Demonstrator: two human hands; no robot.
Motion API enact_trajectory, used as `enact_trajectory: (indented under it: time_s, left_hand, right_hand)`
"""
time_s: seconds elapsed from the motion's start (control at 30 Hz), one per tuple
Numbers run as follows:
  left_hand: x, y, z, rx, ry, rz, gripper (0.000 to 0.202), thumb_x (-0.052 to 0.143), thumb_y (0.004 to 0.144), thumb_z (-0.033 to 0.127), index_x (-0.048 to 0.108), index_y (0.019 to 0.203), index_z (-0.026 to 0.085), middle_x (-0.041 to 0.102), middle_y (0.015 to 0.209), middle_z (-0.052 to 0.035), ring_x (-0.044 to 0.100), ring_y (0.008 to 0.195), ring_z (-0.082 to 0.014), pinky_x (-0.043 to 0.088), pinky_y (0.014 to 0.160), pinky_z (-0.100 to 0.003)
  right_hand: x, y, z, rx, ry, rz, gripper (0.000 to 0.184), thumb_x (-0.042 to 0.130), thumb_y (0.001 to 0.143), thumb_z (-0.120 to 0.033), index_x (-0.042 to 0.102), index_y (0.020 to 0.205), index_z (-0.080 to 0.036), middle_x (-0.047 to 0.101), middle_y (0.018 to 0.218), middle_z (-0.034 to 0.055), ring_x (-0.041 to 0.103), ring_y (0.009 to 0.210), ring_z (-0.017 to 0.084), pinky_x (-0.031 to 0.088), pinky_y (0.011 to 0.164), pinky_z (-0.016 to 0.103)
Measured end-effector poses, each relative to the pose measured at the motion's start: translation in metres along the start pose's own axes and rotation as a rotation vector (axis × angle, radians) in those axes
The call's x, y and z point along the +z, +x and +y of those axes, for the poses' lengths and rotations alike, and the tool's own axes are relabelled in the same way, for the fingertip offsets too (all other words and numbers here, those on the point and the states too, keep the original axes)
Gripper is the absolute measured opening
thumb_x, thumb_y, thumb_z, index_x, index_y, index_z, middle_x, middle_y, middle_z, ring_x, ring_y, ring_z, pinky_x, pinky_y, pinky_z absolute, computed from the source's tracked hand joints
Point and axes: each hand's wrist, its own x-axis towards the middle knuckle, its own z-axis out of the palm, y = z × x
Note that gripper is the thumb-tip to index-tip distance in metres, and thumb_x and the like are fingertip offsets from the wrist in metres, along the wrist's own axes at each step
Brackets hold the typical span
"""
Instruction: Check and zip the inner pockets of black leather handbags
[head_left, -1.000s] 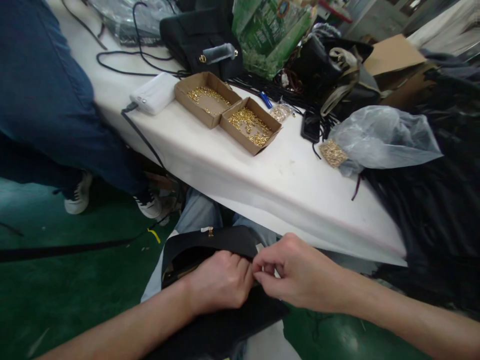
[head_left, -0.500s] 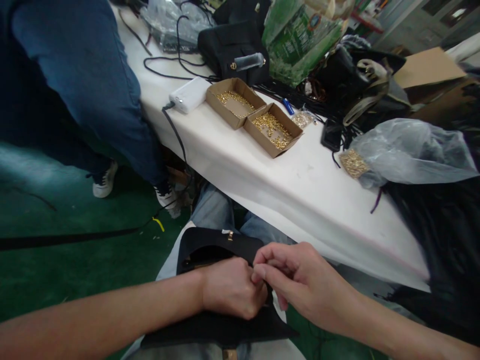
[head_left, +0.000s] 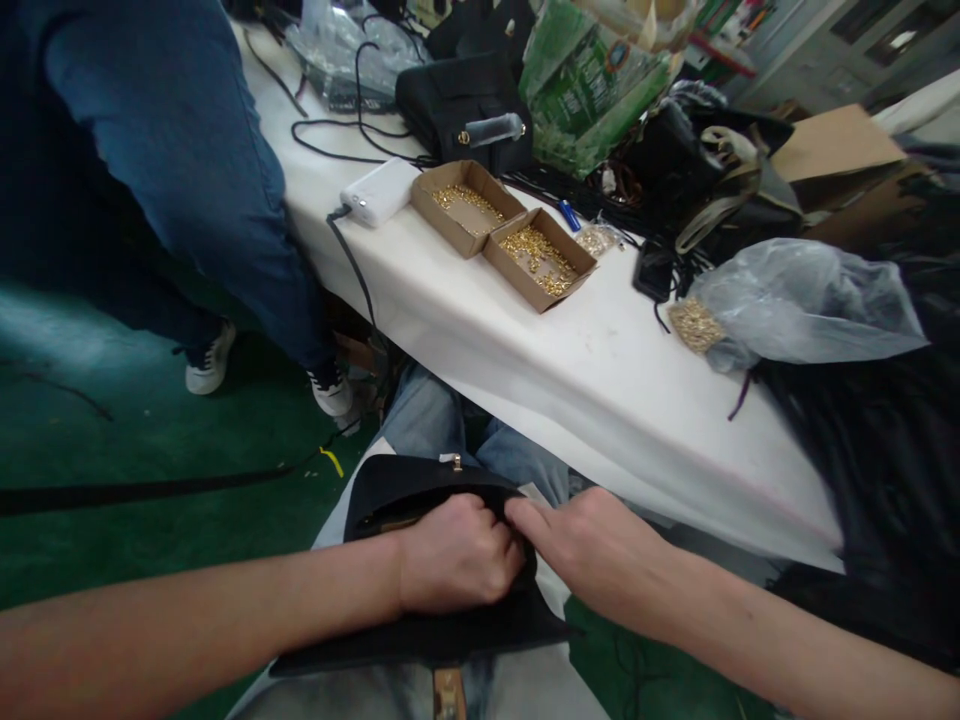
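A black handbag (head_left: pixel 420 640) lies on my lap with its mouth open and a small gold fitting (head_left: pixel 456 461) on its far panel. My left hand (head_left: pixel 465 555) is closed in a fist at the bag's opening; whatever its fingers grip is hidden. At the bag's far right corner, my right hand (head_left: pixel 600 550) pinches the black edge between thumb and fingers, close beside the left knuckles. The right fingertips are partly out of sight behind the edge. A gold-coloured strip (head_left: pixel 448 692) shows below the near flap.
On the white table (head_left: pixel 600 370) stand two cardboard trays (head_left: pixel 517 275) of small gold parts. A white charger (head_left: pixel 380 192), another black bag (head_left: pixel 465 95) and a clear plastic bag (head_left: pixel 810 300) of gold parts lie there too. Another person's legs (head_left: pixel 172 150) stand at left.
My right hand has turned and lowered its fingers onto the bag's corner; earlier they pinched together above it. My left fist has risen slightly. The view has shifted a little.
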Motion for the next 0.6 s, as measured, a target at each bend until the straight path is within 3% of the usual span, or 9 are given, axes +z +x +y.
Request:
enact_trajectory:
  time_s: [0.07,0.2,0.3,0.4,0.6]
  left_hand:
    - [0.0,0.004,0.002,-0.01,0.019,0.014,0.016,0.059,0.104,0.014,0.062,0.089,0.016,0.068,0.077,-0.0049,0.064,0.063,-0.0218,0.042,0.054,-0.041]
    - [0.001,0.011,0.003,0.014,0.055,0.045,0.016,0.059,0.102,0.014,0.063,0.087,0.015,0.066,0.075,-0.0053,0.06,0.062,-0.0217,0.041,0.057,-0.041]
    - [0.002,0.012,0.004,0.055,0.111,0.074,0.018,0.056,0.104,0.014,0.064,0.088,0.014,0.064,0.075,-0.0062,0.056,0.061,-0.0216,0.038,0.059,-0.041]
    - [0.004,0.012,0.005,0.091,0.16,0.147,0.019,0.056,0.106,0.016,0.065,0.09,0.012,0.065,0.076,-0.0071,0.055,0.061,-0.0215,0.036,0.062,-0.041]
    - [0.007,0.013,0.003,0.046,0.119,0.201,0.021,0.054,0.106,0.011,0.07,0.093,0.008,0.065,0.076,-0.0067,0.056,0.064,-0.0223,0.038,0.067,-0.041]
  right_hand:
    - [-0.001,0.007,0.004,0.038,-0.003,-0.103,0.027,0.058,0.09,0.0,0.067,0.107,-0.018,0.078,0.087,0.0067,0.067,0.06,0.022,0.012,0.052,0.039]
    - [-0.005,0.018,0.011,0.22,0.172,-0.24,0.013,0.061,0.1,-0.013,0.071,0.099,-0.022,0.082,0.089,0.008,0.075,0.073,0.026,0.018,0.056,0.037]
    - [-0.005,0.02,0.015,0.28,0.212,-0.259,0.018,0.057,0.104,-0.019,0.075,0.1,-0.023,0.082,0.088,0.0094,0.076,0.074,0.027,0.02,0.057,0.036]
    - [-0.005,0.021,0.018,0.288,0.261,-0.287,0.017,0.061,0.097,-0.015,0.077,0.096,-0.021,0.082,0.086,0.0106,0.075,0.074,0.026,0.021,0.056,0.035]
    - [-0.003,0.021,0.034,0.284,0.395,-0.29,0.023,0.058,0.099,-0.019,0.079,0.095,-0.026,0.084,0.091,0.005,0.072,0.075,0.02,0.028,0.057,0.03]
